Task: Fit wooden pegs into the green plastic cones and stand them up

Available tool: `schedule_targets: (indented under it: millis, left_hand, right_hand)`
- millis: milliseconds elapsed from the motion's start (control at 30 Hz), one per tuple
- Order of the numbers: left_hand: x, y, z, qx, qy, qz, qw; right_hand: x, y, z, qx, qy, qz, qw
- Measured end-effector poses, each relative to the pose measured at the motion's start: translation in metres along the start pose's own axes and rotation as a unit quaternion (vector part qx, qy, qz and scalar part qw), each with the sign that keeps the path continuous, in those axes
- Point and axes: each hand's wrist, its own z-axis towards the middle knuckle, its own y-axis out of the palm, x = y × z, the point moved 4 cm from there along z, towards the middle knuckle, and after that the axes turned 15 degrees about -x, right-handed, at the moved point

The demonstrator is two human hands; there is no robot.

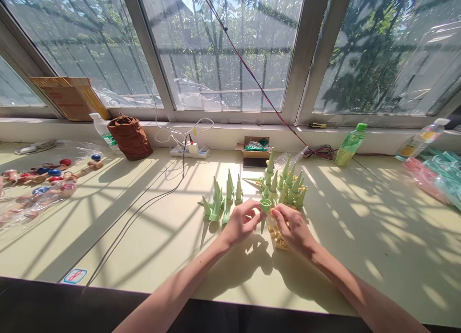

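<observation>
My left hand (245, 221) holds a green plastic cone-shaped spike (265, 205) by its round, hollow end, which faces up; the tip points down. Close against that rim, my right hand (292, 224) is closed in a pinch, and what lies between its fingertips is too small to make out. Under the right hand is a heap of small yellow pieces (279, 239), partly hidden by it. Beyond the hands stands a cluster of green spikes (288, 182), several with yellow bits on them. A smaller group of green spikes (216, 203) is to the left.
A small open cardboard box (256, 150) stands behind the spikes. A power strip (189, 152) trails cables across the table (151, 246). Farther left are a brown bag (130, 137) and wrapped wooden toys (46, 179). At right are a green bottle (351, 145) and bagged plastic items (437, 172).
</observation>
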Motion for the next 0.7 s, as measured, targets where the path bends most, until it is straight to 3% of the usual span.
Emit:
schedule_targets:
  millis: [200,300,400,533,700]
  left_hand:
    - [0.003,-0.002,0.0,0.035,-0.005,0.033,0.999]
    - [0.0,-0.004,0.0,0.058,-0.022,0.002,0.998]
    - [-0.007,-0.004,0.001,0.046,-0.053,-0.065,0.995]
    - [-0.014,-0.001,0.001,0.011,-0.097,-0.153,0.983]
    - [-0.014,0.0,0.0,-0.016,-0.114,-0.198,0.973]
  right_hand:
    - [-0.003,-0.004,0.0,0.05,-0.009,0.001,0.999]
    - [-0.002,-0.007,-0.002,0.093,-0.021,-0.002,0.995]
    - [-0.003,-0.008,-0.003,0.113,-0.042,-0.015,0.993]
    - [-0.005,-0.006,-0.003,0.081,-0.084,-0.018,0.993]
    - [-0.004,-0.003,-0.003,0.04,-0.075,0.012,0.996]
